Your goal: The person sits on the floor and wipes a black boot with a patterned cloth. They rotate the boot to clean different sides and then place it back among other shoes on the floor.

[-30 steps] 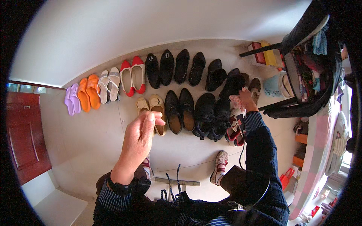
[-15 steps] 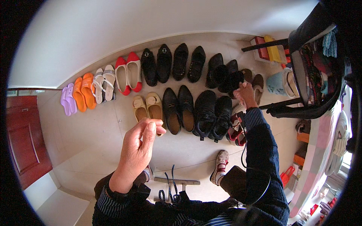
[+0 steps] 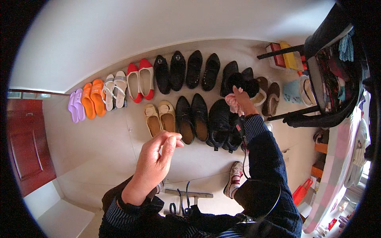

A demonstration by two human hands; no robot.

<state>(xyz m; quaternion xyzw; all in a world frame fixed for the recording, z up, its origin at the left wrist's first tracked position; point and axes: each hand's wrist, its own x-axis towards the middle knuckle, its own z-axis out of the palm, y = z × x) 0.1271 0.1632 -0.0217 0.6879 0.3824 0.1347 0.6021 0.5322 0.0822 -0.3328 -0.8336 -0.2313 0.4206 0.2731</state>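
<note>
My right hand [image 3: 247, 104] is wrapped round a crumpled pink cloth [image 3: 234, 104]. It hangs over the gap between black shoes with fluffy openings [image 3: 232, 73] in the far row and bulky black shoes [image 3: 218, 119] in the near row. Whether the cloth touches a shoe, I cannot tell. Nearer to me, my left hand [image 3: 152, 166] is raised with curled fingers and the thumb against them, nothing visible in it. Just beyond it stand beige flats [image 3: 167, 117] and black pointed shoes [image 3: 199, 115].
Along the wall run purple slippers [image 3: 79, 104], orange slippers [image 3: 98, 97], white sandals [image 3: 120, 85], red-and-white flats [image 3: 146, 79], several black shoes [image 3: 177, 69] and brown lined shoes [image 3: 272, 99]. On the right are a light blue bucket [image 3: 292, 91] and a black-framed chair [image 3: 291, 114] piled with clothes.
My right hand has moved left with the pink cloth, from beside the brown lined shoes to the fluffy black ones. My left hand keeps its curled shape; the view has shifted slightly.
</note>
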